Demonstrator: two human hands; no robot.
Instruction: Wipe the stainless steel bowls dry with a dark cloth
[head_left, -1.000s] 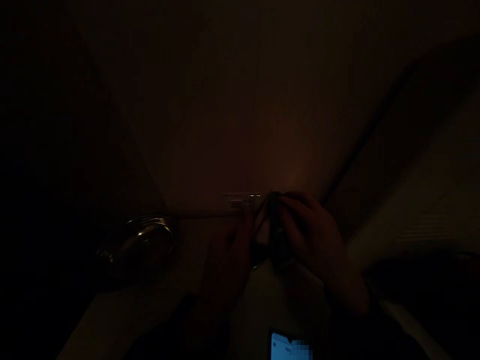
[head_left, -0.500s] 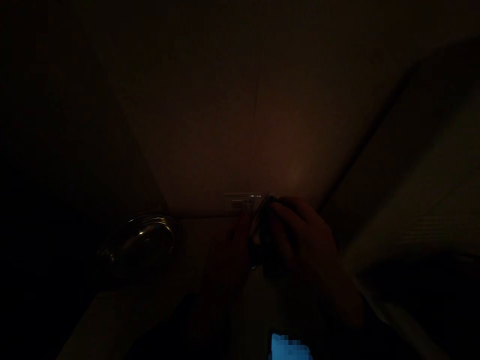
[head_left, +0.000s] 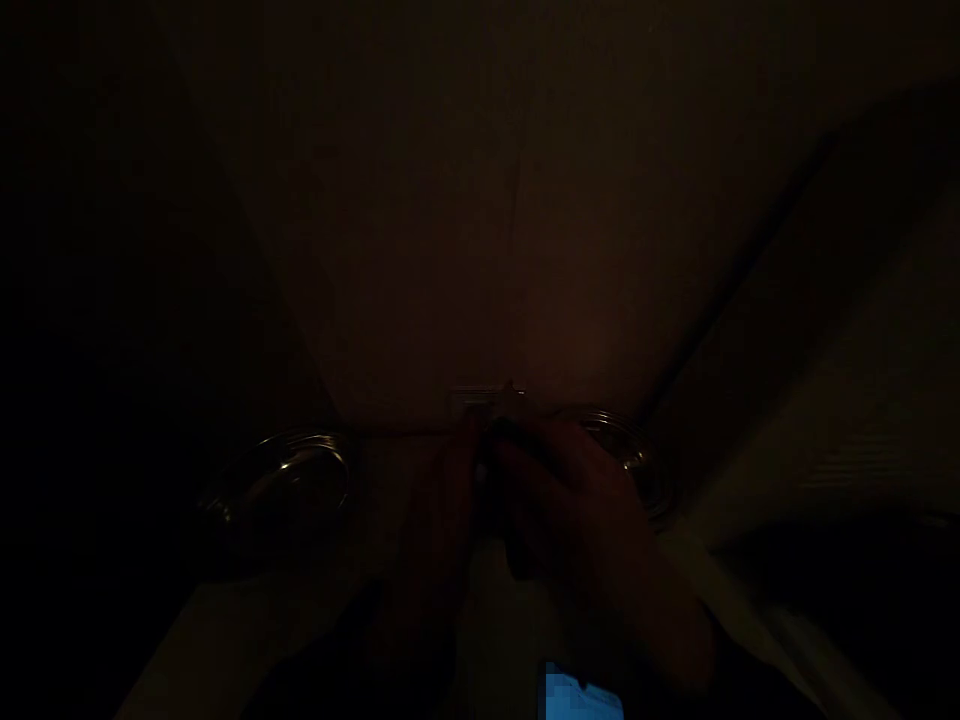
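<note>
The scene is very dark. My right hand (head_left: 585, 500) is closed around a dark object (head_left: 493, 495) whose kind I cannot make out. Close beside it on the left, my left hand (head_left: 439, 505) reaches up with its fingertips near the same object; shadow hides what those fingers hold. Just beyond both sets of fingertips, a small rectangular plate (head_left: 489, 390) with shiny edges sits low on the upright surface (head_left: 420, 250). The hands cover its lower part.
A shiny round metal dish (head_left: 281, 480) stands to the left. Another shiny round dish (head_left: 634, 465) is partly covered by my right hand. A lit blue phone screen (head_left: 583, 695) shows at the bottom edge. A dark slanted edge (head_left: 739, 275) runs along the right.
My right hand and the dark object have moved left, closer to my left hand and in front of the plate. The right-hand dish has come into view. The light on the surface is dimmer.
</note>
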